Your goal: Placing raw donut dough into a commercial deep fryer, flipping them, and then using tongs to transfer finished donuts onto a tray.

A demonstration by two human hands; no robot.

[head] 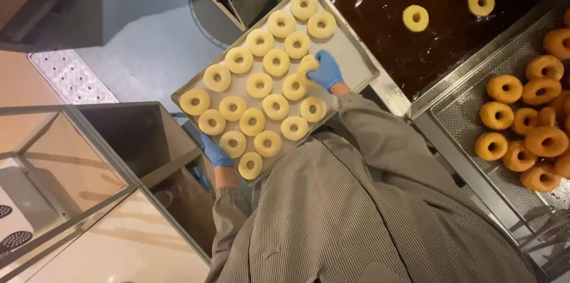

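Raw dough rings (259, 85), pale yellow and unfried, lie in loose rows across a metal baking tray (356, 60). The left hand (216, 153), in a blue glove, is curled under the tray's near long edge, close to one corner, with fingers closed on the rim. The right hand (326, 70), also in a blue glove, reaches over the tray from the opposite long side and has its fingers pinched together on one raw ring (305, 69), which is tilted up off the tray's surface, near the middle of that side. Striped grey sleeves and a smock (356, 212) fill the foreground.

Beyond the tray's far long edge sits a fryer vat (386, 22) of dark oil, where two pale rings (415, 18) float well apart near its middle. Beside the vat, a perforated metal draining tray (475, 117) carries a heap of golden-brown fried doughnuts (522, 129), some touching and overlapping. A metal-framed cabinet (119, 140) stands beside the left hand.
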